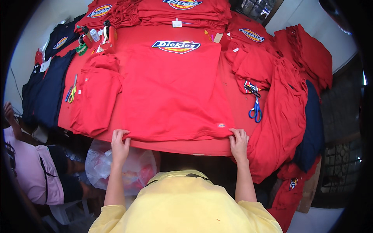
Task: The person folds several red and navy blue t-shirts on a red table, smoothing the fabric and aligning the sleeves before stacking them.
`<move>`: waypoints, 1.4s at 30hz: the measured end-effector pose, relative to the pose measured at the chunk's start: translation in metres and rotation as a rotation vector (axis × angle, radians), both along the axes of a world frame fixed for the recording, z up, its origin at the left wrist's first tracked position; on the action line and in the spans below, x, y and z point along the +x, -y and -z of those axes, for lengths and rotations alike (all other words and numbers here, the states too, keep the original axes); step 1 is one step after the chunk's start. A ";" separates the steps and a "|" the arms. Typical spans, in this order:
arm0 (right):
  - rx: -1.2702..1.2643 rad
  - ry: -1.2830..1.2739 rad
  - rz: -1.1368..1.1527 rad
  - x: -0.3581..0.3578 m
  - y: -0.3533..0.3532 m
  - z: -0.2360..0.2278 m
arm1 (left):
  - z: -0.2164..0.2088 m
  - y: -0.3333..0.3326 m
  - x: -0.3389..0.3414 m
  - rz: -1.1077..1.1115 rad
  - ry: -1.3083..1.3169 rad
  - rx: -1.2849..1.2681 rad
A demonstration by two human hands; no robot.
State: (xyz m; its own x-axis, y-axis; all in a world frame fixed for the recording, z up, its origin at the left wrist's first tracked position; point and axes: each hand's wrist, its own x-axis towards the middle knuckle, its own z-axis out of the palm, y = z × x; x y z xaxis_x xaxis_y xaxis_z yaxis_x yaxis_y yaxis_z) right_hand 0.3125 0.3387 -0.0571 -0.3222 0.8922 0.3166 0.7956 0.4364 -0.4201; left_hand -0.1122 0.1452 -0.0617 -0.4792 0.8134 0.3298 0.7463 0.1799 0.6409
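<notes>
A red T-shirt (175, 93) lies spread flat before me on the red-covered table, its printed logo at the far end and its hem toward me. At the hem's left corner, my left hand (121, 140) is closed, thumb and fingers pinching the cloth. My right hand (239, 140) pinches the opposite corner, just below a small label (221, 125). Between the two hands the hem runs nearly straight along the table's near edge. The shirt's sleeves and neck cannot be made out.
Folded red shirts (184, 13) are stacked at the back. Blue-handled scissors (255, 110) lie right, beside a heap of red garments (285, 112); yellow-handled scissors (72, 91) lie left. Small bottles (94, 35) stand back left. A plastic bag (99, 165) hangs below; another person (33, 171) sits left.
</notes>
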 end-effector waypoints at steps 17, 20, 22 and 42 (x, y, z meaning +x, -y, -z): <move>-0.339 -0.454 -0.447 -0.105 0.089 -0.039 | -0.012 -0.092 0.113 0.757 -0.253 -0.159; -0.299 -0.510 -0.530 -0.131 0.098 -0.037 | -0.035 -0.128 0.100 0.862 -0.121 -0.259; -0.178 -0.496 -0.597 -0.149 0.088 -0.036 | -0.076 -0.157 0.085 0.857 -0.006 -0.245; 0.177 0.708 -0.678 -0.046 -0.124 -0.258 | -0.285 -0.131 -0.150 0.103 -0.721 0.136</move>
